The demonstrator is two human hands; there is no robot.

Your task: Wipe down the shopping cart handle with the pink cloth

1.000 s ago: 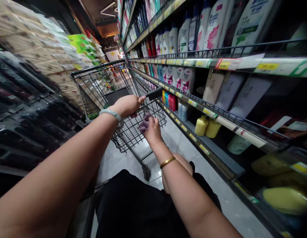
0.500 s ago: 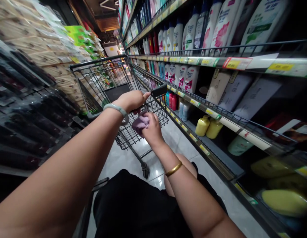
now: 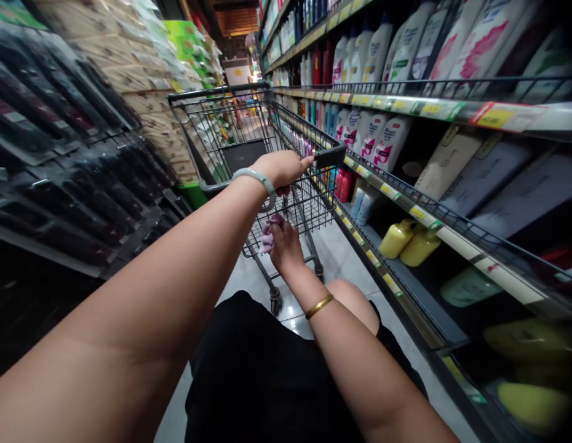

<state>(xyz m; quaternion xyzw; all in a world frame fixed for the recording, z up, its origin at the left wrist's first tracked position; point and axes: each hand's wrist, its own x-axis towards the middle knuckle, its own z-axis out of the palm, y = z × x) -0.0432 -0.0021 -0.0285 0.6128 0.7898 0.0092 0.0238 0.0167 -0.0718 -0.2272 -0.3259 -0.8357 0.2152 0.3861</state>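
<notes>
My left hand point(image 3: 282, 169), with a pale jade bangle at its wrist, is closed over the near handle bar point(image 3: 329, 157) of a black wire shopping cart point(image 3: 253, 216). Its fingertips are mostly hidden under the bar, and the thumb points right along it. Below, my right hand point(image 3: 288, 247) is closed around a crumpled purple cloth point(image 3: 268, 236), close to the cart's wire front. A gold bangle point(image 3: 320, 306) circles the right wrist. Part of the cloth is hidden inside the fingers.
Shelves point(image 3: 452, 109) with shampoo bottles point(image 3: 390, 143) and yellow pump bottles point(image 3: 419, 245) run along the right. Dark packaged goods point(image 3: 78, 154) hang at left, near stacked beige packs point(image 3: 124, 55). A cart wheel point(image 3: 275, 301) stands on the tiled floor point(image 3: 350, 280).
The whole view has shifted, so cart and shelves sit farther right. My right hand has turned, and the purple cloth is bunched smaller in it. My left hand stays on the handle bar.
</notes>
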